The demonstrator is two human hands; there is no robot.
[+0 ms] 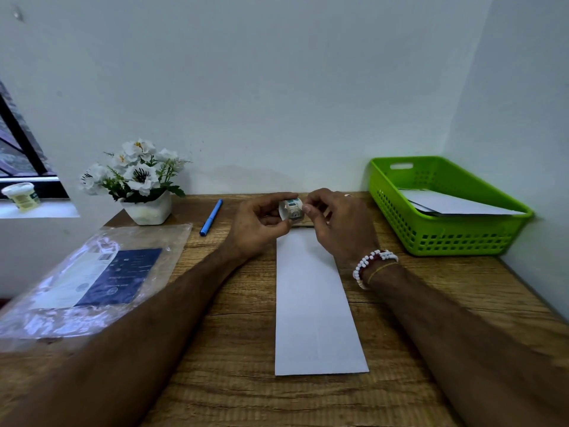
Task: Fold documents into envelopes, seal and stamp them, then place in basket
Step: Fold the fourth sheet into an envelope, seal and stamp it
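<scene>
A long white envelope (314, 303) lies lengthwise on the wooden table (234, 349), straight in front of me. Above its far end my left hand (255, 224) holds a small roll of stamps (291, 208) between thumb and fingers. My right hand (334, 221) pinches the roll's right edge with thumb and forefinger; a bead bracelet sits on that wrist. A green plastic basket (443, 238) stands at the back right and holds white envelopes (452, 203).
A blue pen (211, 217) lies at the back, left of my hands. A white pot of artificial flowers (144, 183) stands behind it. A clear plastic packet with a dark blue sheet (92, 282) covers the table's left side. Walls close the back and right.
</scene>
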